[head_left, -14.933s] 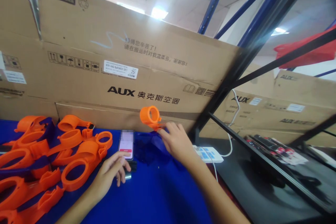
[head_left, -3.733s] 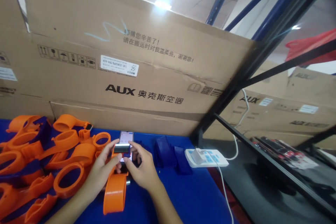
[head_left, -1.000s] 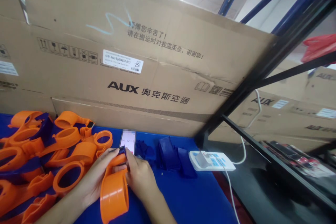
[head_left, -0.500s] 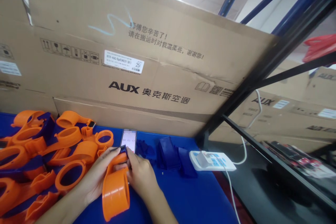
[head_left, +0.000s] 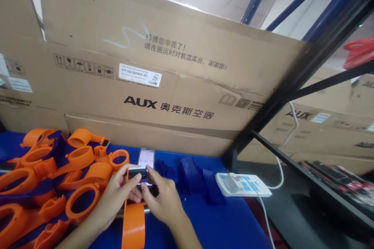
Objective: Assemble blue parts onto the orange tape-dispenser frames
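Hands meet over the blue tabletop (head_left: 204, 225), near its back edge, where the person works on an orange strap piece (head_left: 133, 225). In the head view, the only one there is, the left hand (head_left: 117, 198) and the right hand (head_left: 162, 200) both pinch a small black clip (head_left: 136, 172) at the far end of that piece, fingers curled tight on it from either side. The orange band runs from the clip back toward the person, lying flat and seen edge-on.

Half a second ago the piece was tipped so its wide ring faced the camera; now it has been turned flat and the black part sits squarely between the fingertips, which I take to mean the fitting of the clip is well under way.

Behind the clip a phone (head_left: 146, 159) lies screen-up, showing a timer. A pile of orange rings (head_left: 58, 171) fills the left side. Folded blue straps (head_left: 189, 175) and a white power strip (head_left: 242, 184) lie to the right, and a large cardboard box (head_left: 175, 85) stands along the back edge.
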Tool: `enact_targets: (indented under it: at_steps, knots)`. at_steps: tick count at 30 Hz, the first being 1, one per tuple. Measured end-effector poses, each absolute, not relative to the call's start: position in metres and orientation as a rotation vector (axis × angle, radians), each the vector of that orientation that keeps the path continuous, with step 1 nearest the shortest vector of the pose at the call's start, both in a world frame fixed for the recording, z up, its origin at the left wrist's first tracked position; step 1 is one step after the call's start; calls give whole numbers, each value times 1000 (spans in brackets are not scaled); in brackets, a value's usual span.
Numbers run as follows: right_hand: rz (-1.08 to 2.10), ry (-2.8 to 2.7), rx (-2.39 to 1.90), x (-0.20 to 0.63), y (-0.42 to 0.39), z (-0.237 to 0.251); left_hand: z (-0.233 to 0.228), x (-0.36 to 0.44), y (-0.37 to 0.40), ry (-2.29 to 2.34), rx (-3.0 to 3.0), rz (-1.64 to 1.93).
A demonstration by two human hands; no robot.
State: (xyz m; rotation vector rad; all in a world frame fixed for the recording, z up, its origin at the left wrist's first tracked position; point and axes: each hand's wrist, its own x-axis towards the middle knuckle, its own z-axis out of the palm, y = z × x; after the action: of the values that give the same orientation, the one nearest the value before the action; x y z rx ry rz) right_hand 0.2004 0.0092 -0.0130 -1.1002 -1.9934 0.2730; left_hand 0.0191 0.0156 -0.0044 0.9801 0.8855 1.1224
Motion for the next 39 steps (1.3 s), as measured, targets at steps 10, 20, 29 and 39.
enact_targets:
  at_steps: [10,20,29,39]
  knots:
    - [166,-1985,-1100,196,4,-13,-10,18,17,890,1045,1109]
    - [99,-2038,-1088,195,1,-9,-8,18,15,833,978,1130]
    - [174,-1775,-1175,202,3,11,-4,15,15,830,924,1104]
    - [-94,-1792,-1815,266,22,17,-11,15,16,875,926,1088]
